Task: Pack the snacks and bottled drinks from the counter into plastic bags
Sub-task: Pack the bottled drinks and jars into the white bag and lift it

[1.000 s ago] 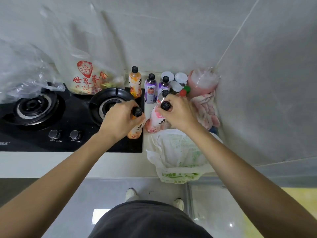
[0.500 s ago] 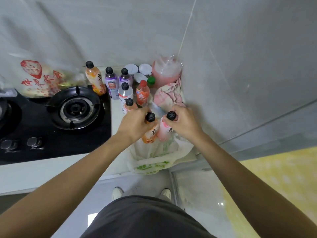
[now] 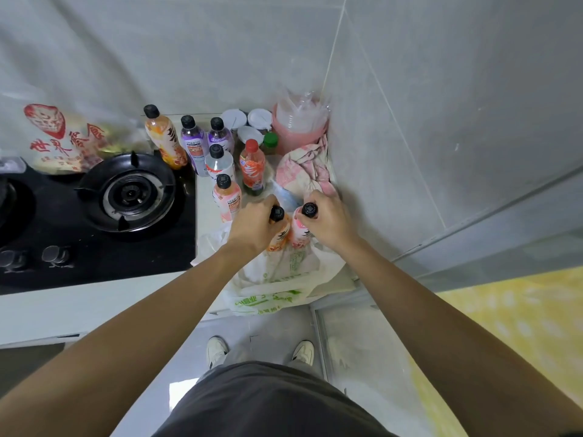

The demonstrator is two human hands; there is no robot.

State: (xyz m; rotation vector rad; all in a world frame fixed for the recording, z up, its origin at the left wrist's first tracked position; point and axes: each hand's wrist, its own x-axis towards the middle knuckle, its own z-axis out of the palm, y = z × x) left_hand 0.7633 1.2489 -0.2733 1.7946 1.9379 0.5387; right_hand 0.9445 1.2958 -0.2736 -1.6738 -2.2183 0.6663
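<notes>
Both bottles have dropped lower since a second ago: the left hand (image 3: 252,227) grips the orange drink bottle (image 3: 279,236) and the right hand (image 3: 331,220) the pink drink bottle (image 3: 299,231), side by side in the mouth of the white plastic bag (image 3: 284,279) at the desk's front right edge. Six capped bottles, nearest the peach one (image 3: 226,197), wait behind by the gas hob (image 3: 126,193), so packing looks early.

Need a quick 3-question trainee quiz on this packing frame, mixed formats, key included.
1. True or false: the left hand holds nothing.
2. The right hand grips which bottle? A) red-capped bottle B) pink bottle C) purple bottle
3. Fill in: both held bottles hang over the white ____.

Key
1. False: it grips the orange bottle.
2. B, the pink bottle.
3. plastic bag.
</notes>
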